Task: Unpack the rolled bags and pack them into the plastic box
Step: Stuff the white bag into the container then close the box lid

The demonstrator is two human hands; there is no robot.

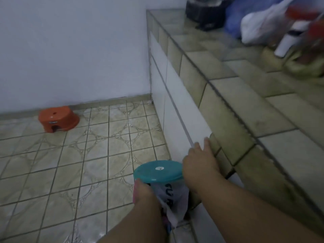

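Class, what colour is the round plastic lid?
The round plastic lid is teal, with a white sticker at centre; head view.

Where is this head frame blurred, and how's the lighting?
Head view: dim, flat, bluish light; white plastic bag and red items on the beige tiled counter are motion-smeared top right; teal-lidded plastic box is fairly sharp; wide-angle bends counter edge.

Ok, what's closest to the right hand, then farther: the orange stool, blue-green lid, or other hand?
1. Lid, just beside the right hand.
2. Left hand, holding the box across the lid.
3. Orange stool, far left by the wall.
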